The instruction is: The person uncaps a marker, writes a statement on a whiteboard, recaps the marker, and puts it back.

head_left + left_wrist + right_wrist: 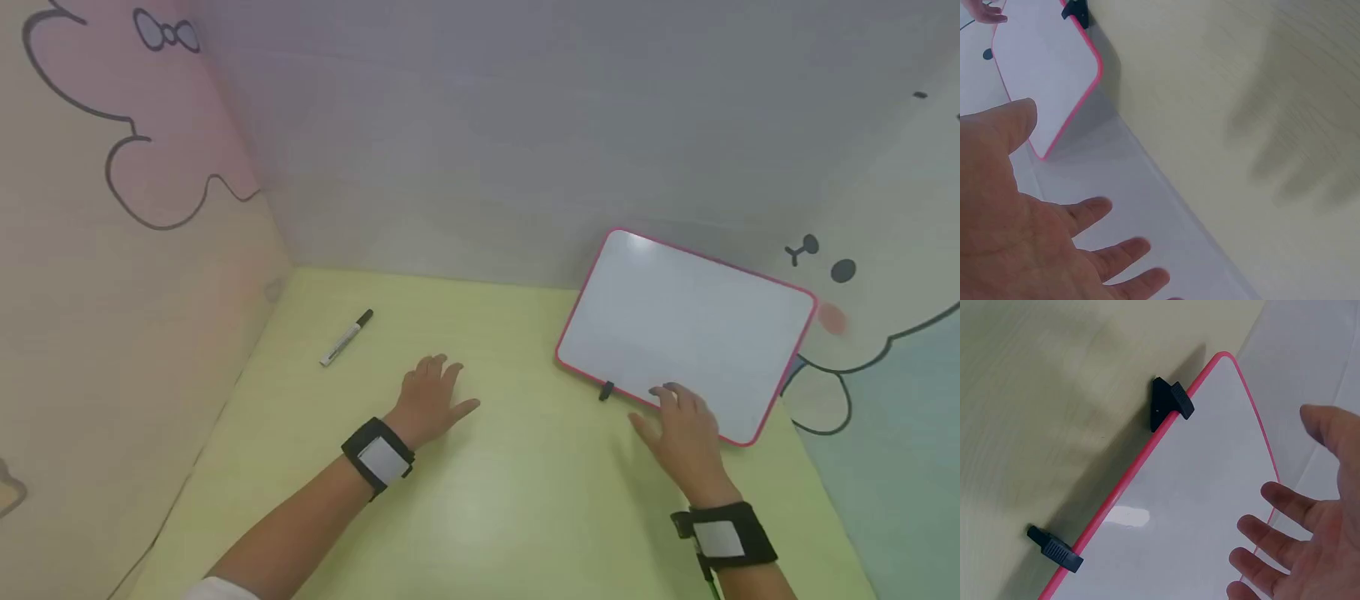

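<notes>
A whiteboard (682, 325) with a pink rim leans at the back right, its lower edge held in black clip-on feet (1171, 405); two of these show in the right wrist view. My right hand (684, 437) hovers in front of the board's lower edge, fingers spread and holding nothing. Over the middle of the table is my left hand (429, 402), its fingers apart and the palm bare in the left wrist view. A marker (347, 338) with a black cap lies beyond it to the left.
The pale yellow table (480, 533) is bounded by a grey back wall (450, 150) and side panels with cartoon drawings. Black straps with light plates circle both wrists. Hand shadows fall on the tabletop.
</notes>
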Tool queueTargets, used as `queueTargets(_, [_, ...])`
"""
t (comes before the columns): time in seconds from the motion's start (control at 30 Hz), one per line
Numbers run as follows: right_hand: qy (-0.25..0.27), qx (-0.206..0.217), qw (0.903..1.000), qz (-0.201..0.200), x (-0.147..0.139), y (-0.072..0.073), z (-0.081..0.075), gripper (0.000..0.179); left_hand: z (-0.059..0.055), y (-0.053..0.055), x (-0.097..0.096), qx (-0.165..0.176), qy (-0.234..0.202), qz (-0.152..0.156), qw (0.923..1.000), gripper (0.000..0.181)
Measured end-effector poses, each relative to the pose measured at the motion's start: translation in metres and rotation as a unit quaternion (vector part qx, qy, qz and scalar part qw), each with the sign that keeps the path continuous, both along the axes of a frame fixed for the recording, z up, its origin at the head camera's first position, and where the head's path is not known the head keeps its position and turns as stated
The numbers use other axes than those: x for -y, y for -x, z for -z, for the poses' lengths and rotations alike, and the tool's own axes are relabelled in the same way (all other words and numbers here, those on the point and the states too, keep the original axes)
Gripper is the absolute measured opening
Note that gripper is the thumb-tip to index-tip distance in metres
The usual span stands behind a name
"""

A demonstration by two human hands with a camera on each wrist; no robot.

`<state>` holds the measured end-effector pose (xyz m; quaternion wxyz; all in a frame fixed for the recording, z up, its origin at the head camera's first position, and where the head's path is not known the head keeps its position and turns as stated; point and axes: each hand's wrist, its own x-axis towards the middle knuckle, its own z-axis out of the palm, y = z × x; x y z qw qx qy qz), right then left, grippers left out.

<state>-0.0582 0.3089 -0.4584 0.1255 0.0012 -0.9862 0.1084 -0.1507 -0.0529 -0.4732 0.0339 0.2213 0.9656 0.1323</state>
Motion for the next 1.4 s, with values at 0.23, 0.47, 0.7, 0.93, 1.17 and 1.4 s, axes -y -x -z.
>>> queueTargets(0.23, [0.038,0.068,0.9925,0.094,-0.003,-0.011,-0.001,0.027,0.003,0.001,-0.039,0.023,-0.026,0.085,0.9958,0.026])
queueTargets(0.47, [0.081,0.174,0.9716,0.138,-0.005,-0.008,0.009,0.027,0.020,-0.001,-0.086,-0.007,-0.001,0.124,0.9922,0.035])
queueTargets(0.7, [0.082,0.223,0.9546,0.180,-0.011,-0.002,0.031,0.025,0.038,0.004,-0.123,-0.034,0.034,0.121,0.9915,0.038])
queueTargets(0.93, [0.090,0.230,0.9456,0.212,-0.008,-0.001,0.046,0.035,0.044,0.005,-0.141,-0.024,0.004,0.079,0.9966,0.016])
queueTargets(1.17, [0.069,0.222,0.9482,0.216,0.003,0.001,0.047,0.038,0.052,0.003,-0.152,-0.040,0.015,0.024,0.9988,0.021])
queueTargets(1.4, [0.061,0.235,0.9444,0.222,0.006,0.002,0.045,0.038,0.055,0.008,-0.158,-0.014,0.014,0.001,0.9998,0.033])
